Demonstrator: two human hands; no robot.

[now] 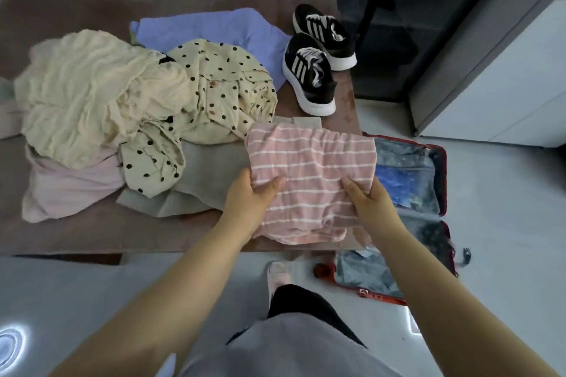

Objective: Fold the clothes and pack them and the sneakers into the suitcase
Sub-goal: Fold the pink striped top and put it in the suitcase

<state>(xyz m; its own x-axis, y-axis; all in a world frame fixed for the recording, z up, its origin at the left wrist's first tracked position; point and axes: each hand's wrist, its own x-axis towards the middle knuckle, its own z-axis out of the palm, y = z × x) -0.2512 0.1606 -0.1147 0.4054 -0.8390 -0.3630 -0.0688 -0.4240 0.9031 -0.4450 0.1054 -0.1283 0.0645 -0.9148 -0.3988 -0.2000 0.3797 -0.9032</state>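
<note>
No word, number or brand name can be read anywhere; the only mark is a set of three white stripes on the side of each black sneaker (309, 76), well beyond the fingers (269, 187) gripping the pink striped top (312, 168); no lettering shows there

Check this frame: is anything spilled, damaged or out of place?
Nothing stands out. The left hand and right hand hold the striped shirt; unfolded clothes lie heaped on the table, sneakers upright beside them, suitcase open on the floor.
</note>
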